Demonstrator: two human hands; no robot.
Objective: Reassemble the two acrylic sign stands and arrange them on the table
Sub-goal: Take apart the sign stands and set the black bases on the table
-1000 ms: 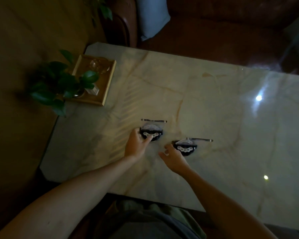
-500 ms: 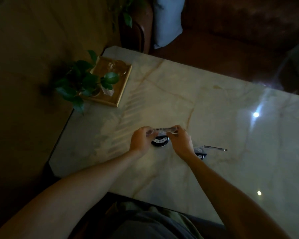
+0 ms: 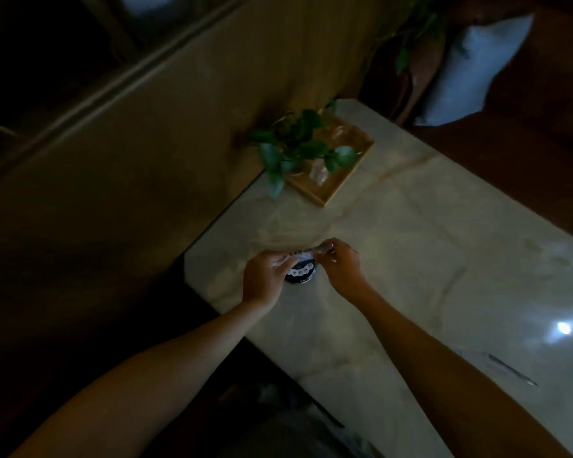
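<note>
While on table [image 3: 411, 259], both hands' grip [image 3: 303, 259] around stand [image 3: 299, 271].

A single wide-angle camera, worn on the person's head, looks forward and steeply down. Both forearms enter from the bottom edge and converge just below the frame's centre, where the left hand [image 3: 262, 279] and right hand [image 3: 339, 267] meet, so the view sits close above the working area. The marble table [image 3: 427, 259] runs diagonally from centre toward the right and lower right edges. Its far corner, bearing a wooden tray [image 3: 341, 180] with a leafy plant [image 3: 298, 150], lies just above centre. A wall fills the left and upper left; a pale cushion [image 3: 473, 67] marks the upper right. No second view exists.
</note>
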